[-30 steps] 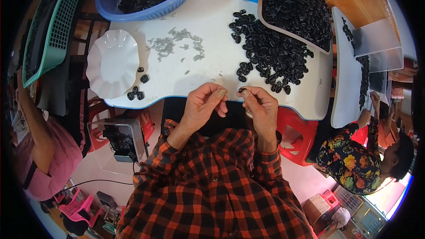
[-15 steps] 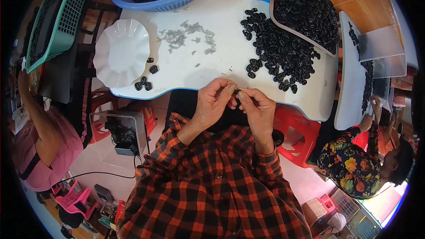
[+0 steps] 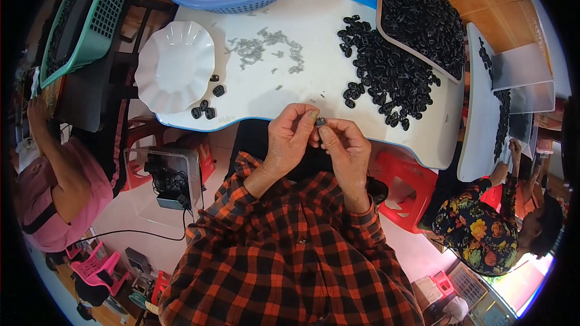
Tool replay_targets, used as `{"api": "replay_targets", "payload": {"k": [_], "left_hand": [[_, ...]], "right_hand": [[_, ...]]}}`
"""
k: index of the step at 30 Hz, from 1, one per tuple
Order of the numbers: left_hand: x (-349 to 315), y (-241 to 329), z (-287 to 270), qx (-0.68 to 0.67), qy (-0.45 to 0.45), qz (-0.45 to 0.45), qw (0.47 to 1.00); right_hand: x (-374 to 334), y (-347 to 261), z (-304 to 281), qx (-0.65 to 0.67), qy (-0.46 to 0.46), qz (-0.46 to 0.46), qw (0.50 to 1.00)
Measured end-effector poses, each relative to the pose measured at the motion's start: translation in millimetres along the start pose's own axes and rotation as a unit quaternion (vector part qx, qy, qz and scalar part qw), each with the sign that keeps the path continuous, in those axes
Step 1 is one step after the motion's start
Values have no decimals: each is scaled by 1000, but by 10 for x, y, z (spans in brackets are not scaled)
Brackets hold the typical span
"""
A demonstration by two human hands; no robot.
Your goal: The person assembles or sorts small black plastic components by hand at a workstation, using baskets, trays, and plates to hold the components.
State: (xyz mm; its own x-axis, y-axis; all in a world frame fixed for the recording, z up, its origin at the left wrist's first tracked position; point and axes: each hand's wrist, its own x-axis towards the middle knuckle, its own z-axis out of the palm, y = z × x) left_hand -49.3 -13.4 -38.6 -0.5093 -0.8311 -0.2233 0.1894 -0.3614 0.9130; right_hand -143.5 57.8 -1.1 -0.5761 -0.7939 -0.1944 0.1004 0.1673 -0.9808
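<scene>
Just off the table's front edge, my left hand and my right hand meet, thumbs and fingertips pinching one small black plastic piece between them. Its top shows between the thumbs; the fingers cover the rest. To the right on the white table spreads a loose pile of black oval pieces with holes. Small clear slips lie scattered at the middle. At the left, a few black pieces rest beside a white scalloped plate.
A blue basket and a tray, both full of black pieces, stand at the back. One person works on the left by a green basket; another sits right at a second table. Red stools flank me.
My hands stay together on the black piece, which now shows a little more between my thumbs. The whole view has shifted slightly, moving the table a little right and down.
</scene>
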Motion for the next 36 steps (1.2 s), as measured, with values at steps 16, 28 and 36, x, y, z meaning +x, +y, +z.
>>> {"api": "replay_targets", "payload": {"k": [16,28,36], "left_hand": [[-21,128,-68,-102,-99,-32,989],[-5,51,-76,-142,-104,-63,982],[4,36,-81,-189,-111,-100,970]], "right_hand": [[-21,-19,31,136,57,17,989],[4,-29,-42,119,46,16,992],[-18,-77,-40,64,53,18,996]]}}
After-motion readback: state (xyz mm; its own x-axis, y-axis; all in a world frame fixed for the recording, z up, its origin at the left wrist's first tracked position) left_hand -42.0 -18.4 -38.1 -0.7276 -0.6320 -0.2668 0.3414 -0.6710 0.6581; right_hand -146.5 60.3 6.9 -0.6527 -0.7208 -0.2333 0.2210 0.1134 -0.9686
